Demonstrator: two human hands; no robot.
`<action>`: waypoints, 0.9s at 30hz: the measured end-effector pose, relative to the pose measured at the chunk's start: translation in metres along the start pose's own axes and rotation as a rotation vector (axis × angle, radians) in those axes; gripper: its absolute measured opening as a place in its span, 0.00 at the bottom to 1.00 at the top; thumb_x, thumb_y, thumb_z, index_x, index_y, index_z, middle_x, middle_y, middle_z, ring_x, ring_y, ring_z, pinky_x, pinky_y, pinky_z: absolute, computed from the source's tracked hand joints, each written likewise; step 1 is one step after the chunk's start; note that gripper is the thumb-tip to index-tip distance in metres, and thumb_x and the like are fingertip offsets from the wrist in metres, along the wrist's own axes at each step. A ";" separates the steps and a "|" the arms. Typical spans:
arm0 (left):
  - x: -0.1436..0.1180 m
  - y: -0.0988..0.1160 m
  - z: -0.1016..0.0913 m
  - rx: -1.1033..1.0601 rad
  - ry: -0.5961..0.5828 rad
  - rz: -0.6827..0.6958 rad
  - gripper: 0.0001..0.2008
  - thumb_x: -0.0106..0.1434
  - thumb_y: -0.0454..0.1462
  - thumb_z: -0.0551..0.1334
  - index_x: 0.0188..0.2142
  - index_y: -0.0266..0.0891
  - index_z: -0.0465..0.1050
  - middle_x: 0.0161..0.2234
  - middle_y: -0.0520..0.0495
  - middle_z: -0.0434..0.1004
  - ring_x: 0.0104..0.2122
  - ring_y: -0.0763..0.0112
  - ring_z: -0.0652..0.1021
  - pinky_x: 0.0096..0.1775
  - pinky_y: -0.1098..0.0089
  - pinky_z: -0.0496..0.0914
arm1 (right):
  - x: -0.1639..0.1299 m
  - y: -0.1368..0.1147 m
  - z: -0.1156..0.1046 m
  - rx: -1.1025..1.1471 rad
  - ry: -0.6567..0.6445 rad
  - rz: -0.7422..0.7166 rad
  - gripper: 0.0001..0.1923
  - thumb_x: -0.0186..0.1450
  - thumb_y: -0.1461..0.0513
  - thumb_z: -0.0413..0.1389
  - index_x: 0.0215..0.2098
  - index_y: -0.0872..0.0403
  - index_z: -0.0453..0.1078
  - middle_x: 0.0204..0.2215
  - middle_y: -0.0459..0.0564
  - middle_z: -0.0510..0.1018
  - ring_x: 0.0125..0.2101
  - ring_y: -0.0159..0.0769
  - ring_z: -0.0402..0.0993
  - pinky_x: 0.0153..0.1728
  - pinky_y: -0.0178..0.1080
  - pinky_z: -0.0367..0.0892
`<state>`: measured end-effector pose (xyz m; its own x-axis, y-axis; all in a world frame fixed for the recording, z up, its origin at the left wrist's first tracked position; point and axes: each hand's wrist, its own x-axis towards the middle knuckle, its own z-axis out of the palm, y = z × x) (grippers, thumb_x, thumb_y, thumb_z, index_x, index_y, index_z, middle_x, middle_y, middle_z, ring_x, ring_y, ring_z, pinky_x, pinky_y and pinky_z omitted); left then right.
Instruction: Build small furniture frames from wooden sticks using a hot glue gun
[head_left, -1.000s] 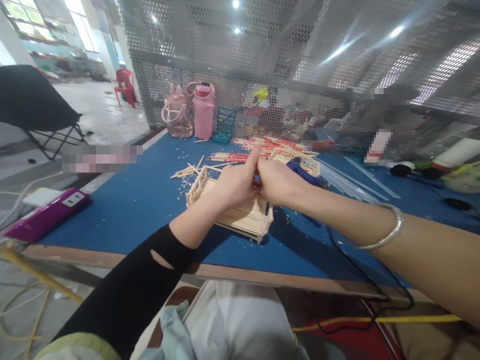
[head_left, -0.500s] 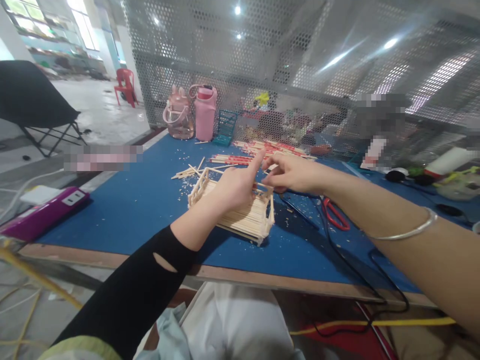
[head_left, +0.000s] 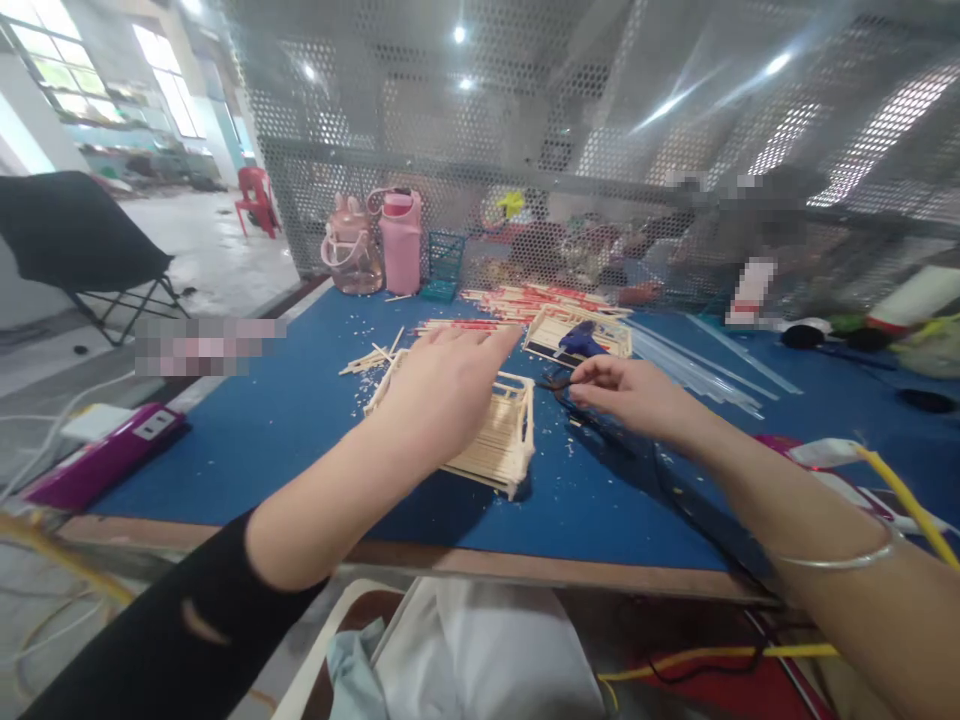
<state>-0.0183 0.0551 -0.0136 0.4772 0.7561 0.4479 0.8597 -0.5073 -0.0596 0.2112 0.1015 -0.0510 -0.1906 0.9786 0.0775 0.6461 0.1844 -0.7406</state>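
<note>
A small box-like frame of pale wooden sticks (head_left: 491, 455) rests on the blue table mat. Above its left and middle part is my left hand (head_left: 457, 385), back upward, with the forefinger stretched toward the right. The other fingers of that hand are mostly hidden. To the right of the frame, my right hand (head_left: 619, 390) is closed on dark-jawed pliers (head_left: 556, 384), whose tips point left. A blue glue gun (head_left: 581, 342) lies on a second stick frame (head_left: 540, 330) just behind my right hand.
Loose sticks (head_left: 367, 360) and red-wrapped bundles (head_left: 536, 300) lie about the mat. Clear glue sticks (head_left: 697, 370) are on the right. Two pink bottles (head_left: 401, 240) and a teal basket (head_left: 442, 265) stand before a perforated metal screen. A purple power strip (head_left: 112, 455) sits at left.
My right hand has drawn back right from the stick frame and now holds the pliers. The second frame and glue gun have come into sight. My left hand has shifted slightly left.
</note>
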 end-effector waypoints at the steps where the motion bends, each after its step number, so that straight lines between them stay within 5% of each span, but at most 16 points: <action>1: 0.001 0.000 -0.009 0.014 -0.026 -0.001 0.26 0.59 0.27 0.53 0.57 0.39 0.62 0.47 0.41 0.76 0.47 0.61 0.74 0.49 0.61 0.66 | 0.000 0.002 -0.002 0.000 0.016 0.023 0.06 0.56 0.59 0.55 0.30 0.52 0.65 0.22 0.44 0.73 0.23 0.31 0.68 0.25 0.34 0.61; 4: 0.019 -0.005 -0.021 0.051 -0.191 0.046 0.28 0.58 0.28 0.56 0.58 0.41 0.62 0.52 0.44 0.73 0.51 0.61 0.72 0.51 0.63 0.64 | -0.006 0.001 -0.002 -0.078 -0.065 0.044 0.04 0.54 0.62 0.54 0.29 0.52 0.63 0.20 0.42 0.70 0.22 0.31 0.66 0.24 0.33 0.60; 8: 0.051 -0.022 -0.008 0.034 -0.646 0.054 0.37 0.51 0.32 0.64 0.61 0.39 0.58 0.57 0.41 0.68 0.53 0.58 0.71 0.49 0.67 0.65 | -0.032 -0.017 0.023 -0.277 -0.408 -0.039 0.11 0.49 0.61 0.58 0.28 0.51 0.61 0.20 0.40 0.68 0.21 0.29 0.62 0.22 0.32 0.56; 10: 0.060 -0.031 0.001 0.038 -0.760 0.037 0.32 0.52 0.32 0.62 0.58 0.39 0.63 0.54 0.41 0.72 0.50 0.58 0.73 0.46 0.67 0.66 | -0.045 -0.029 0.038 -0.344 -0.378 -0.068 0.17 0.48 0.53 0.61 0.29 0.51 0.61 0.23 0.42 0.71 0.23 0.30 0.63 0.21 0.33 0.54; 13: 0.063 -0.044 0.006 0.019 -0.748 0.052 0.25 0.56 0.35 0.58 0.55 0.41 0.68 0.50 0.42 0.75 0.46 0.59 0.75 0.43 0.67 0.66 | -0.049 -0.039 0.050 -0.376 -0.263 -0.064 0.21 0.50 0.45 0.59 0.29 0.52 0.64 0.27 0.47 0.74 0.25 0.33 0.65 0.22 0.34 0.53; 17: 0.064 -0.049 0.001 0.042 -0.794 -0.023 0.24 0.55 0.36 0.58 0.52 0.41 0.71 0.46 0.44 0.78 0.43 0.60 0.76 0.42 0.68 0.67 | -0.025 -0.038 0.042 -0.312 -0.386 -0.115 0.13 0.52 0.51 0.59 0.23 0.53 0.67 0.20 0.43 0.70 0.22 0.31 0.63 0.22 0.33 0.52; 24: 0.072 -0.033 0.009 -0.086 -0.612 -0.090 0.43 0.50 0.38 0.63 0.64 0.38 0.49 0.52 0.41 0.73 0.48 0.62 0.74 0.43 0.72 0.67 | -0.003 -0.014 0.045 -0.093 -0.325 -0.253 0.08 0.53 0.58 0.57 0.23 0.53 0.64 0.17 0.39 0.64 0.20 0.27 0.58 0.22 0.31 0.52; 27: 0.076 -0.027 0.017 -0.062 -0.563 -0.083 0.42 0.51 0.36 0.62 0.64 0.38 0.50 0.47 0.43 0.77 0.44 0.62 0.77 0.41 0.71 0.67 | -0.005 -0.009 0.052 -0.114 -0.277 -0.265 0.08 0.53 0.57 0.56 0.24 0.53 0.65 0.18 0.40 0.65 0.20 0.27 0.59 0.22 0.31 0.52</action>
<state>-0.0028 0.1331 0.0068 0.4471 0.8893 -0.0962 0.8940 -0.4477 0.0159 0.1678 0.0897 -0.0793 -0.5436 0.8370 0.0620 0.6226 0.4517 -0.6391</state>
